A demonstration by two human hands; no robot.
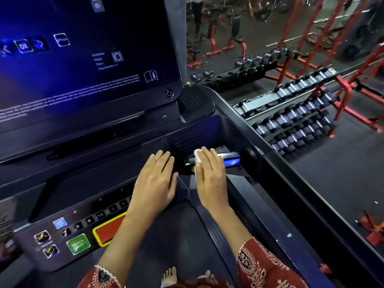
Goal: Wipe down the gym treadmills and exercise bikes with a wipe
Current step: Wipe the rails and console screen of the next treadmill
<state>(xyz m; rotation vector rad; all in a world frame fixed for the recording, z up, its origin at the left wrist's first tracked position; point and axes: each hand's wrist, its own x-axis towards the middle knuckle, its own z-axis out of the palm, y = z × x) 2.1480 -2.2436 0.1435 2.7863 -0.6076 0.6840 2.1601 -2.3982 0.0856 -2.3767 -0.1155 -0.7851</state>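
Note:
I stand on a dark treadmill with a large lit touchscreen [83, 65] and a button panel [79, 231] below it. My right hand [211, 177] lies flat over the shiny handlebar grip [231, 160] at the console's right side, pressing a white wipe [197, 156] against it; the wipe shows under the fingers and at the palm's left edge. My left hand [154, 183] rests flat on the console just left of the grip, fingers together, holding nothing.
A recessed tray [195, 136] sits behind the grip. The treadmill's right side rail [291, 183] runs along the edge. Beyond it stand dumbbell racks [295, 119] and red weight frames [349, 88]. My bare feet [169, 277] are on the belt.

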